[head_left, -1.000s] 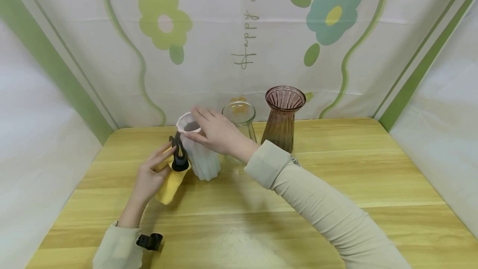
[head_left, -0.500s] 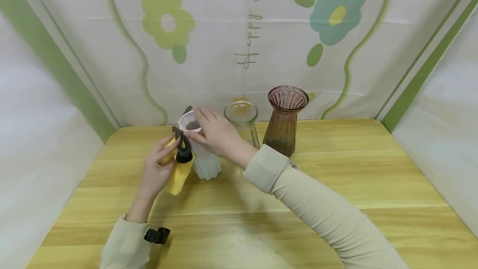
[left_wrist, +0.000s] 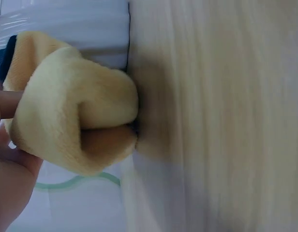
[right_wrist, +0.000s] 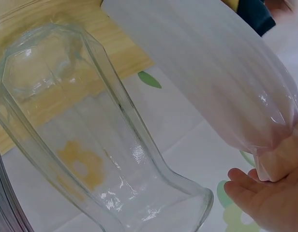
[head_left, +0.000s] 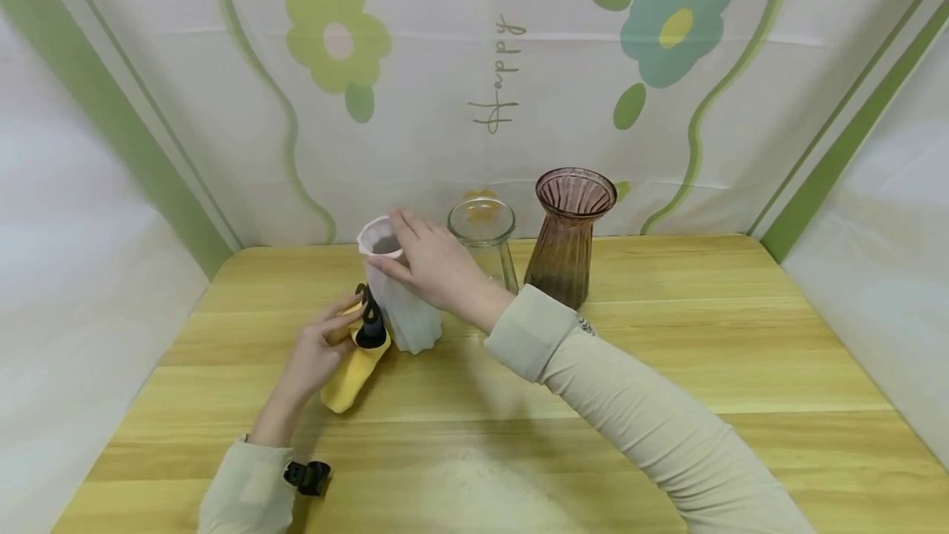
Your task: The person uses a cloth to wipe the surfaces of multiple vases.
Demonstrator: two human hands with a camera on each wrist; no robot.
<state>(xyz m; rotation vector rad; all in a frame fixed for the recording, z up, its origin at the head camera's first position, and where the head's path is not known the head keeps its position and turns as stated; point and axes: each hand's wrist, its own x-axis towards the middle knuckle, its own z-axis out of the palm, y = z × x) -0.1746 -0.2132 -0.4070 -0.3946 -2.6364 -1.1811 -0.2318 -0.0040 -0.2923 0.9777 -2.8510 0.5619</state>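
Wiping step in hand: right hand point(head_left: 430, 266) grips the white vase point(head_left: 400, 307) rim, left hand point(head_left: 319, 353) apparently presses the clutched yellow cloth point(head_left: 354, 369) against its base; next stroke needs firm bracing.

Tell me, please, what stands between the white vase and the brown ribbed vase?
In the head view, the clear glass vase stands between the white vase and the brown ribbed vase, partly behind the right hand gripping the white vase's rim.
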